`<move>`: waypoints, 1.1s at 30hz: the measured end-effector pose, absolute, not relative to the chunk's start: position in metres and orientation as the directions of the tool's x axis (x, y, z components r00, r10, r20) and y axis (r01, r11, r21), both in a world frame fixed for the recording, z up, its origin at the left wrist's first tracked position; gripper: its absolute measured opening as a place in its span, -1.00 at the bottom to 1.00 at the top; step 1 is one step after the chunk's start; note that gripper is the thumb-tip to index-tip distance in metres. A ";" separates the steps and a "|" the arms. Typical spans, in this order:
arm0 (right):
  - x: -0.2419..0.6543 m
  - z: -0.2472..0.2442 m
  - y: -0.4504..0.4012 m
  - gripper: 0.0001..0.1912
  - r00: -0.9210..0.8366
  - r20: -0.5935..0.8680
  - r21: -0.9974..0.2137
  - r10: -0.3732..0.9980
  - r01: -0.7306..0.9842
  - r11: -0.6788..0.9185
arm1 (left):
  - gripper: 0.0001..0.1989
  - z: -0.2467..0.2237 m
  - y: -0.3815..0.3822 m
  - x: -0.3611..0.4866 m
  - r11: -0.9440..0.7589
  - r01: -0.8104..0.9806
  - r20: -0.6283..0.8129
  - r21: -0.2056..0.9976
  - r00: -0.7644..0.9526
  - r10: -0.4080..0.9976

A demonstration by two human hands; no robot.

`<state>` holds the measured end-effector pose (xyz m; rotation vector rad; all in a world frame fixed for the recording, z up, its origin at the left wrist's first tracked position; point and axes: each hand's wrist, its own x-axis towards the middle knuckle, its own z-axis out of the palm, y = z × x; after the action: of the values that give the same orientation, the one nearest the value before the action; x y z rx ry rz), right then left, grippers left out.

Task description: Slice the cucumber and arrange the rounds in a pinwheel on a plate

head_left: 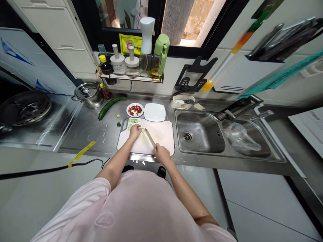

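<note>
A white cutting board (164,134) lies on the steel counter. On its left part are several round green cucumber slices (133,120). My left hand (135,131) rests over the board beside these slices, fingers bent together; what is under them is too small to make out. My right hand (162,153) is wrapped round the handle of a knife (150,137), whose blade points up and left across the board. One slice (143,130) lies at the blade's tip. Behind the board stand a plate of chopped red pieces (135,110) and a white plate (154,112).
A whole cucumber (108,107) and a lidded steel pot (88,95) are at the back left, a wok (25,107) farther left. To the right is a double sink (202,131) with a plastic bag (241,137). A shelf of bottles (131,77) hangs behind.
</note>
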<state>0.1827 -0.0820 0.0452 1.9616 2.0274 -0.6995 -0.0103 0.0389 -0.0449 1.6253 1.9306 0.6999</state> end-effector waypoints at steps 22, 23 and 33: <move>0.173 0.040 -0.085 -0.76 -0.138 -0.502 -0.212 0.854 0.977 0.034 | -0.80 -0.040 0.043 -0.009 0.158 0.757 -0.067 0.634 -0.149 0.986; 0.173 0.039 -0.085 -0.76 -0.138 -0.507 -0.212 0.851 0.977 0.032 | -0.80 -0.039 0.043 -0.009 0.166 0.758 -0.076 0.630 -0.153 0.985; 0.170 0.039 -0.081 -0.76 -0.153 -0.537 -0.225 0.830 0.974 0.033 | -0.81 -0.042 0.045 -0.010 0.175 0.744 -0.094 0.645 -0.150 0.984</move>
<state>0.1695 -0.0809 0.0391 1.8534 2.0541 -0.8038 -0.0101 0.0453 -0.0422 1.6229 1.9569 0.6308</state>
